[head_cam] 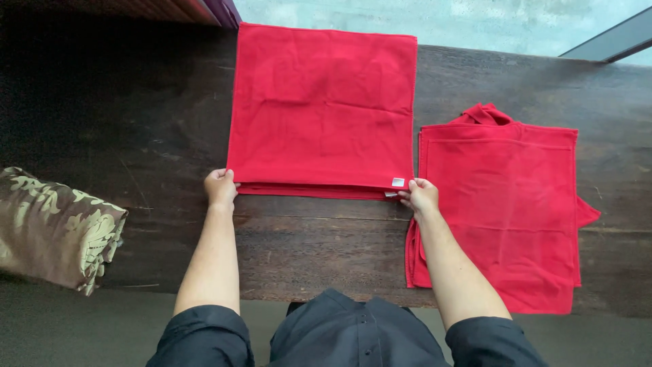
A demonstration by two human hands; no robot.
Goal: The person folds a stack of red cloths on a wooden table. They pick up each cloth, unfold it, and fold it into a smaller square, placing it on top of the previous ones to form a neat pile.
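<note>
The folded red cloth (320,109) at 12 o'clock is matt woven fabric, faintly creased, like the red cloth pile (506,204) at 3 o'clock. The table (136,122) is dark, rough-grained wood, scratched and dull. At 9 o'clock, the brown cushion (58,228) looks woven with a slightly shiny leaf pattern.

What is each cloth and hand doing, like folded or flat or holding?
Folded red cloth: folded flat, layered near edge.
Red cloth pile: stacked, a bit messy, corners sticking out.
Patterned brown cushion: lying on its side at the table's edge.
Left hand: gripping the folded cloth's near left corner.
Right hand: pinching the near right corner.
</note>
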